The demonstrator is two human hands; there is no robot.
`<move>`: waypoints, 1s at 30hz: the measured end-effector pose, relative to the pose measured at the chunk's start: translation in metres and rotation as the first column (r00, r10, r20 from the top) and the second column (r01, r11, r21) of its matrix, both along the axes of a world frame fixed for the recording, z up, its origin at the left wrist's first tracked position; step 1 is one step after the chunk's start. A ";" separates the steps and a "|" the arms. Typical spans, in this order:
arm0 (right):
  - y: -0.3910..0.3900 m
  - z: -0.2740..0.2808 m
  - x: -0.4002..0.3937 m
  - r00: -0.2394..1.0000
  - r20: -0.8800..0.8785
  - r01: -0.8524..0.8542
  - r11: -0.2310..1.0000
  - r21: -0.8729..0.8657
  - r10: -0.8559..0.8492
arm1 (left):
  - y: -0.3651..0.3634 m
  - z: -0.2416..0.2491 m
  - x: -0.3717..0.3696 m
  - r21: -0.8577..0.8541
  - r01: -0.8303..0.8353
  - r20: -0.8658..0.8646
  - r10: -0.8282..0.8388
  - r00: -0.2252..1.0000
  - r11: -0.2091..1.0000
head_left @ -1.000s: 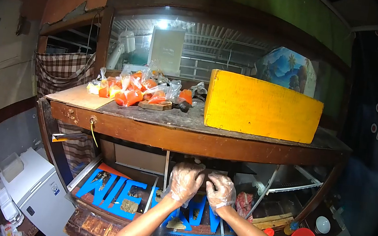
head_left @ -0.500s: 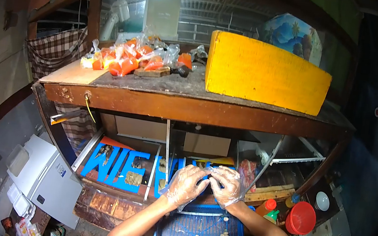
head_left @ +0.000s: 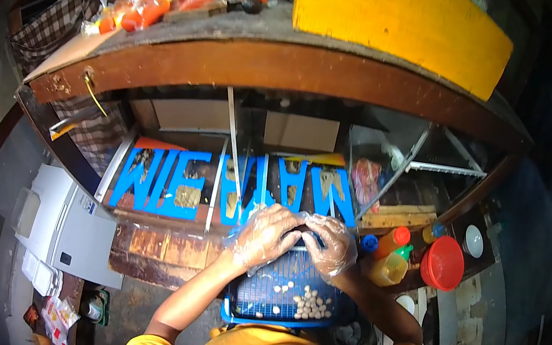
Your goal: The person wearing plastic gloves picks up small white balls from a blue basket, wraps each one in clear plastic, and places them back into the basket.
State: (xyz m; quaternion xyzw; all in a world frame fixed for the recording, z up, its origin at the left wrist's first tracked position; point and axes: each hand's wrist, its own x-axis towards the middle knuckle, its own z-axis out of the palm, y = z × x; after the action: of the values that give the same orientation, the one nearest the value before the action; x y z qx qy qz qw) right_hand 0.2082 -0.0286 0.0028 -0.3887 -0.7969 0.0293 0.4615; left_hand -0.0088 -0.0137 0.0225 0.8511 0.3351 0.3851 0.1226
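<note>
My left hand (head_left: 266, 238) and my right hand (head_left: 331, 247) both wear clear plastic gloves. They meet above the far end of a blue basket (head_left: 251, 320), fingers curled inward and the fingertips close together. Whatever is between the fingers is hidden by the hands. Small pale round balls (head_left: 312, 306) lie in a cluster on the basket's grid floor, with several more scattered to the left of it.
Ahead stands a wooden cart with a brown beam (head_left: 234, 67) and blue lettering (head_left: 181, 212) on its lower panel. To the right are sauce bottles (head_left: 389, 269), a red bucket (head_left: 442, 263) and a white bowl (head_left: 473, 241). A white box (head_left: 83, 252) stands left.
The view has tilted downward, so the cart sits higher in the picture and my yellow shirt shows. My hands remain together over the basket, with the fingers drawn in more.
</note>
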 end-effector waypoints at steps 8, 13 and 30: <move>-0.023 -0.032 0.014 0.999 -0.054 -0.003 0.980 -0.200 -0.008 | -0.016 -0.037 0.014 -0.129 0.046 -0.031 -0.050 0.998 0.991; -0.038 -0.051 0.024 0.998 -0.057 -0.024 0.953 -0.301 0.007 | -0.025 -0.061 0.020 -0.190 0.110 -0.026 -0.117 0.993 0.976; -0.078 -0.132 0.041 1.000 -0.006 -0.002 0.817 -0.576 -0.002 | -0.060 -0.131 0.032 -0.565 0.208 0.031 -0.232 0.972 0.799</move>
State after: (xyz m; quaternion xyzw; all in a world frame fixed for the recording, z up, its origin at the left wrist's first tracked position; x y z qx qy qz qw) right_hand 0.2491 -0.1065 -0.1289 -0.5099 -0.7493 0.2699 0.3251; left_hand 0.0231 -0.0738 -0.1086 0.8172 0.3353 0.2350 0.4056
